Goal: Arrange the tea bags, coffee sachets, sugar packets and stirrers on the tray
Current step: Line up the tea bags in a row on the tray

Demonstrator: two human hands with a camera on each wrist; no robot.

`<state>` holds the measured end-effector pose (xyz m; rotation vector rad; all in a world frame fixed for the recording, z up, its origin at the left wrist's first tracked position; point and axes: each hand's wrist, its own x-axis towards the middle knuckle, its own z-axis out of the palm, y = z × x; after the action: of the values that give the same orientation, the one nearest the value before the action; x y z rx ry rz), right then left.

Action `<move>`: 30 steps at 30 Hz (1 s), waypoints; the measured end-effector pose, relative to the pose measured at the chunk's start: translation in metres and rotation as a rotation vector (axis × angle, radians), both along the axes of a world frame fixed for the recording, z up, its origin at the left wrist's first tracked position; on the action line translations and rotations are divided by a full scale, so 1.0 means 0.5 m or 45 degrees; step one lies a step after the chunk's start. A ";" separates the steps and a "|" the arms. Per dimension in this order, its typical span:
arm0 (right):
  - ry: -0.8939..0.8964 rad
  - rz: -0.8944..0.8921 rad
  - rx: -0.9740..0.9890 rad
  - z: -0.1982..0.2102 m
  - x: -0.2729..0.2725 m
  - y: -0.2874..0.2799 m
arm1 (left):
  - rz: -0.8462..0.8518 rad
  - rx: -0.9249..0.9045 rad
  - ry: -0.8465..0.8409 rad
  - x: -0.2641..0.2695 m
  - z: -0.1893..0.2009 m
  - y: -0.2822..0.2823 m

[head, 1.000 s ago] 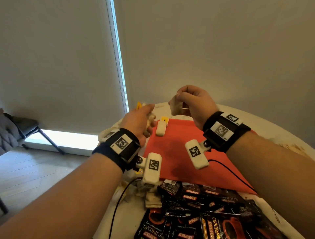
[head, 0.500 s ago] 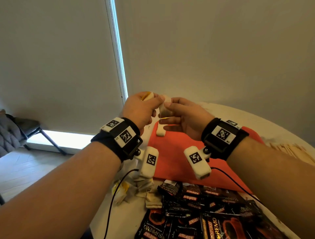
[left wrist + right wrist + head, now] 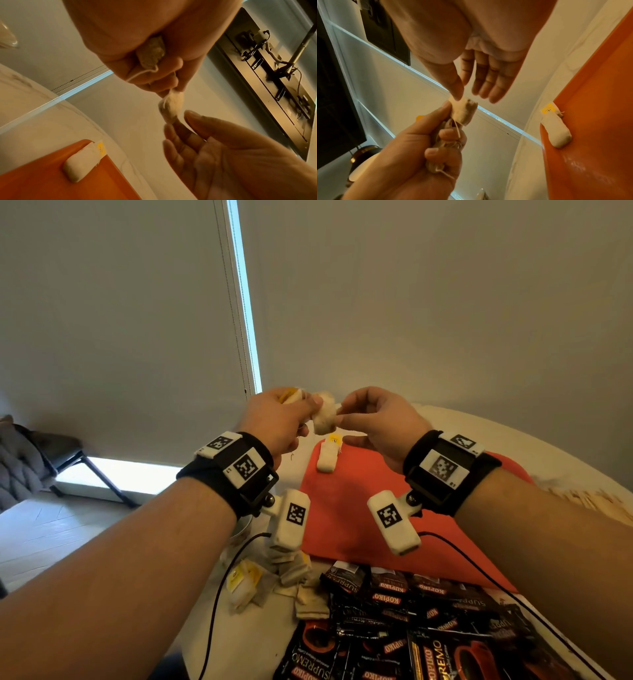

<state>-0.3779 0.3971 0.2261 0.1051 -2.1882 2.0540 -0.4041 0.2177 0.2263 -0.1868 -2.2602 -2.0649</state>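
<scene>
My left hand [image 3: 301, 412] is raised over the far end of the orange tray [image 3: 359, 508] and grips a bunch of tea bags with their strings. One tea bag [image 3: 323, 419] sticks out of that bunch. My right hand [image 3: 346, 419] pinches its free end between thumb and forefinger, with the other fingers straight. The left wrist view shows the left hand [image 3: 154, 75], the protruding tea bag [image 3: 171, 106] and the right hand [image 3: 181, 121] meeting it. A single tea bag [image 3: 327, 458] with a yellow tag lies on the tray's far left corner.
Black coffee sachets [image 3: 411, 628] are piled at the table's near edge. Loose tea bags [image 3: 274, 580] lie left of them. Wooden stirrers [image 3: 589, 501] lie right of the tray. The white table [image 3: 513, 440] is round, and a chair [image 3: 41, 453] stands on the floor at left.
One second ago the hands were apart, with a tea bag in the right hand. They have since come together and risen; the right now pinches a bag sticking out of the left's bunch.
</scene>
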 end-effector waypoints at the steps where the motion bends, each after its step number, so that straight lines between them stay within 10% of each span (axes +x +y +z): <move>1: -0.023 0.022 0.007 -0.003 -0.005 -0.002 | -0.026 -0.020 -0.012 0.000 -0.001 0.000; 18: -0.579 -0.235 0.509 -0.137 -0.116 -0.012 | 0.118 0.143 -0.320 -0.057 -0.002 -0.021; 30: -0.729 -0.152 0.343 -0.124 -0.117 -0.012 | 0.088 0.170 -0.395 -0.059 -0.010 -0.015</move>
<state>-0.4363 0.3913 0.1639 -0.6480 -2.6984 1.8748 -0.4335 0.2104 0.2212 0.2327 -2.2352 -2.3359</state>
